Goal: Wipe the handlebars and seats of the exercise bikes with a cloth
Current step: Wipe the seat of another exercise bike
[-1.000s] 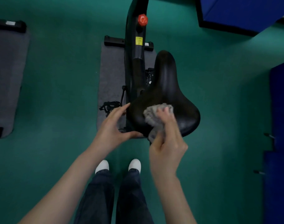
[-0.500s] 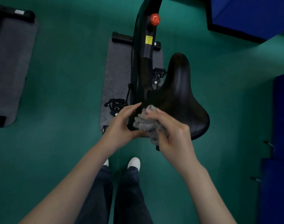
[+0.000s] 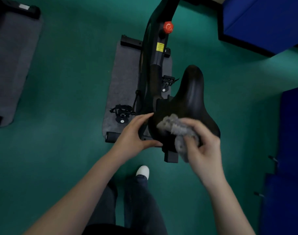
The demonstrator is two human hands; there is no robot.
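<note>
The black seat of an exercise bike fills the middle of the view, nose pointing away from me. My right hand presses a crumpled grey cloth against the seat's rear left part. My left hand grips the seat's rear left edge, thumb under and fingers on top. The bike frame with a red knob runs away from me. The handlebars are out of view.
The bike stands on a grey mat on green floor, with a pedal at the left. Another grey mat lies far left. Blue padded blocks stand at the upper right and right edge. My shoe is below the seat.
The cloth in my right hand has slid from the seat's rear middle to its rear left edge and back a little. My left hand stays on the seat edge. The view has shifted left.
</note>
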